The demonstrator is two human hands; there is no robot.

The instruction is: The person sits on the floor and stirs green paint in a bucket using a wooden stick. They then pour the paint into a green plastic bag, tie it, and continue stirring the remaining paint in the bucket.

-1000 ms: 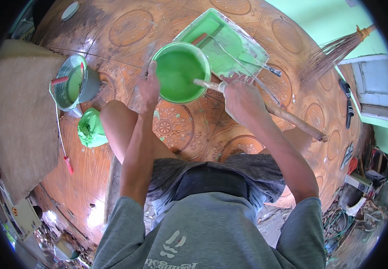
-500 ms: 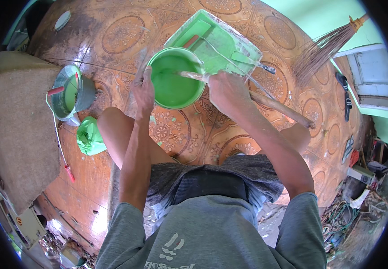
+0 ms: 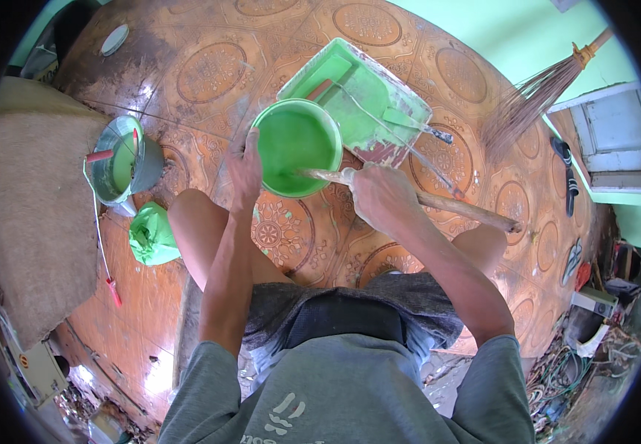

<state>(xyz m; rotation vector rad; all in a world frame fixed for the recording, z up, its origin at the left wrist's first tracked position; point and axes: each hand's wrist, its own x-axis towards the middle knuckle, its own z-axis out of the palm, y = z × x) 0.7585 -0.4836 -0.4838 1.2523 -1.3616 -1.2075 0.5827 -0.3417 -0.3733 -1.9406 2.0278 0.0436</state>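
Note:
Between my knees and a paint tray (image 3: 402, 137) is a round bucket (image 3: 337, 144) of green paint (image 3: 298, 144). My left hand (image 3: 245, 170) grips the bucket's left rim, its thumb at the top edge. My right hand (image 3: 383, 196) is wrapped around a wooden stick (image 3: 468, 212). The stick slants across the bucket's right rim, and its far end dips into the paint near the close side. Behind the bucket, the green-smeared tray has a paint roller (image 3: 320, 90) and a paintbrush (image 3: 409, 120) lying in it.
On the left stand a grey bucket (image 3: 154, 166) with pale green paint, a roller (image 3: 100, 156) across its rim, and a green plastic bag (image 3: 152, 235). A red-handled tool (image 3: 115, 292) lies nearby. A stick broom (image 3: 535, 100) leans at the right wall, near sandals (image 3: 572, 185).
The stick's dipped end has moved from the middle of the paint toward the bucket's near side, along with my right hand. My left hand stays on the rim. The whole view has shifted slightly.

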